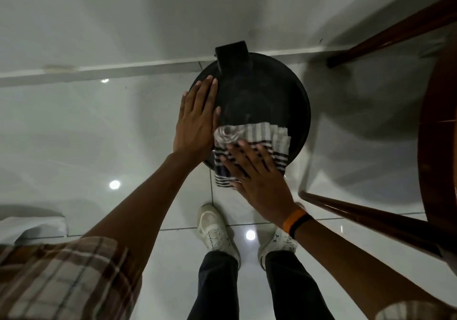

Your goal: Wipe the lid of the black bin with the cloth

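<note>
Now the black bin's round lid (259, 92) lies closed, seen from above, on the white tiled floor (99, 134) just near the foot of the far wall (148, 10), with a black hinge block (231, 53) at its far edge. On the near part of the lid lies the cloth (252, 139), pale with dark stripes, bunched at its left end and hanging a little over the near rim. The right hand (257, 178) lies flat on the cloth with its fingers straight and spread, pressing it to the lid and gripping nothing; an orange and black band (295, 219) sits on its wrist. The left hand (197, 119) lies flat on the left edge of the lid, fingers straight and close together, fingertips toward the far side, touching the left end of the cloth and holding nothing. Near the bin stand two pale shoes (215, 230) under dark trouser legs. To the right, dark wooden legs (371, 218) of some furniture slant across the floor, well clear of the lid
</note>
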